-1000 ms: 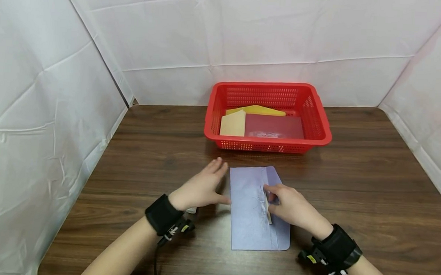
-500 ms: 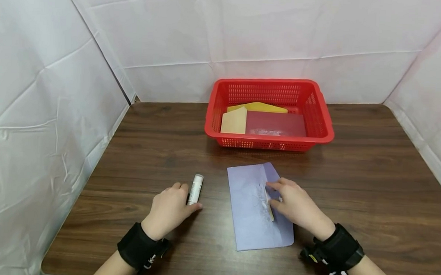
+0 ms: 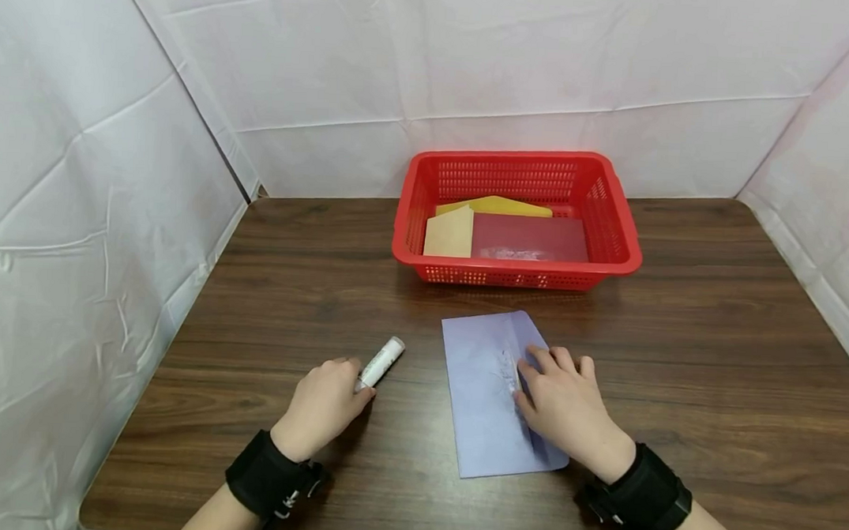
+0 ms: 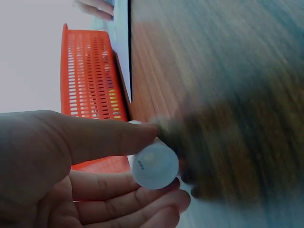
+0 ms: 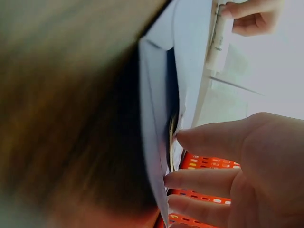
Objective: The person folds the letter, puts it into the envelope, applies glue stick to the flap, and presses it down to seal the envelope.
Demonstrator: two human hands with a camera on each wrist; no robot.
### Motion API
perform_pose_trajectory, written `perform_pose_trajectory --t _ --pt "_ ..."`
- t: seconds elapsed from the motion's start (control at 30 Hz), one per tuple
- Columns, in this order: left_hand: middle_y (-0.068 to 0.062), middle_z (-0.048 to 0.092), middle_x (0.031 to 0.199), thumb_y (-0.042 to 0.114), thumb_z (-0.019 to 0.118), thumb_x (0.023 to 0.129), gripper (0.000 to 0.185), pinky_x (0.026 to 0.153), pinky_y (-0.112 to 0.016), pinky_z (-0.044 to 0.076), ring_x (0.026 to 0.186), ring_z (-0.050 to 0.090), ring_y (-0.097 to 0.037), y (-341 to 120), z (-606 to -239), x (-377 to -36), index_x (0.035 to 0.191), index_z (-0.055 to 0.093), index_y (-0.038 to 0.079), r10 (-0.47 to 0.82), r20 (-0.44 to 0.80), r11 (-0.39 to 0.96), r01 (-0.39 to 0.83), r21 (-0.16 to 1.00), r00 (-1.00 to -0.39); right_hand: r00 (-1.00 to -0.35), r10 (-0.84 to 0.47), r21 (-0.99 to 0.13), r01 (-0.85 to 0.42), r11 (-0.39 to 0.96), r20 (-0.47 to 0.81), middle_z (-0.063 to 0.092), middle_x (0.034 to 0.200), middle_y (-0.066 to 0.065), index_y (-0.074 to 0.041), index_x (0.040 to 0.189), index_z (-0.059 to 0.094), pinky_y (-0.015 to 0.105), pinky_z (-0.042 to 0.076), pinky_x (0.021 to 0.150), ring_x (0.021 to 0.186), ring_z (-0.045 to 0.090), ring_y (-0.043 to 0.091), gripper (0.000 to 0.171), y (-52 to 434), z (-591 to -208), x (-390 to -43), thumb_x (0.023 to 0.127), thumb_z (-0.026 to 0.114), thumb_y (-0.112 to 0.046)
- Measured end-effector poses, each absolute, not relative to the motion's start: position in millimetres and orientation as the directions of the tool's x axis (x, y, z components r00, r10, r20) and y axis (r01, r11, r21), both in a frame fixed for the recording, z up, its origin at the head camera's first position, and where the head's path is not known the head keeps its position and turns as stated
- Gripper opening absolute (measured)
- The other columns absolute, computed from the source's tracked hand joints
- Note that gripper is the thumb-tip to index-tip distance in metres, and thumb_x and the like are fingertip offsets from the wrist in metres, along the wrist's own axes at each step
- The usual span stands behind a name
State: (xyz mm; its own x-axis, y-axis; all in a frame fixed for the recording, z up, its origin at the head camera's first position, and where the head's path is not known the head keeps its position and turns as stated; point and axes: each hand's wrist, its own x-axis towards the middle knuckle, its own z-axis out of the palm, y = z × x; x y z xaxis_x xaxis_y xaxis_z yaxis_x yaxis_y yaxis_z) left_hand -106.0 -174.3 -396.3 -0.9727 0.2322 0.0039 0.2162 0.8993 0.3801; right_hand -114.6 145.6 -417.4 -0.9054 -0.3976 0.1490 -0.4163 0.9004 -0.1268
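Note:
A lavender envelope (image 3: 481, 426) lies on the table with its flap side to the right and whitish scribbled marks on its face. My right hand (image 3: 568, 402) rests over the flap edge, fingers spread, thumb and fingertips touching the paper. The right wrist view looks into the envelope's gaping mouth (image 5: 172, 80), where a thin cream-gold edge (image 5: 172, 142) shows by the thumb. To the left, my left hand (image 3: 322, 407) grips a white glue stick (image 3: 381, 363) by its near end, the far end pointing away. Its round end (image 4: 154, 167) faces the left wrist camera, between thumb and fingers.
Behind the envelope stands a red plastic basket (image 3: 611, 226) holding a yellow envelope (image 3: 498, 206), a cream envelope (image 3: 449, 233) and a dark red envelope (image 3: 532, 234). White cloth walls (image 3: 319, 63) enclose the wooden table (image 3: 309, 292) at the back and sides.
My left hand has left the envelope's left side, drawn back and taken hold of the glue stick, now tilted rightward. The right hand has flattened over the flap, covering most of a pale strip.

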Motion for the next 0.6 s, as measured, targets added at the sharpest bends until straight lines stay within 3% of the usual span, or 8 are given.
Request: perform_pose_trajectory --t 0.3,0.47,0.6 --pt "-0.002 0.056 0.072 0.010 0.077 0.089 0.018 0.047 -0.022 0.032 0.050 0.040 -0.009 -173 -390 -112 0.099 0.070 -0.003 0.260 0.040 0.855 0.249 0.454 -0.965 -0.908 -0.374 -0.111 -0.398 0.911 0.189 0.064 0.125 0.021 0.000 0.114 0.074 0.050 0.031 0.077 0.112 0.051 0.038 0.036 142 -416 -111 0.088 0.076 -0.025" --pt "-0.005 0.062 0.084 0.011 0.077 0.090 0.023 0.054 -0.024 0.040 0.060 0.047 -0.010 -169 -379 -115 0.107 0.070 -0.003 0.298 0.125 0.824 0.321 0.467 -0.946 -0.906 -0.386 -0.144 -0.411 0.900 0.174 0.065 0.124 0.019 -0.003 0.115 0.074 0.048 0.031 0.075 0.110 0.052 0.037 0.037 143 -408 -110 0.088 0.076 -0.027" --pt "-0.009 0.067 0.098 0.010 0.076 0.091 0.028 0.062 -0.030 0.047 0.071 0.054 -0.014 -166 -365 -120 0.115 0.070 -0.003 0.325 0.244 0.785 0.404 0.470 -0.914 -0.894 -0.395 -0.242 -0.440 0.865 0.213 0.066 0.124 0.016 -0.006 0.121 0.073 0.046 0.030 0.075 0.108 0.053 0.034 0.039 144 -394 -119 0.089 0.076 -0.029"
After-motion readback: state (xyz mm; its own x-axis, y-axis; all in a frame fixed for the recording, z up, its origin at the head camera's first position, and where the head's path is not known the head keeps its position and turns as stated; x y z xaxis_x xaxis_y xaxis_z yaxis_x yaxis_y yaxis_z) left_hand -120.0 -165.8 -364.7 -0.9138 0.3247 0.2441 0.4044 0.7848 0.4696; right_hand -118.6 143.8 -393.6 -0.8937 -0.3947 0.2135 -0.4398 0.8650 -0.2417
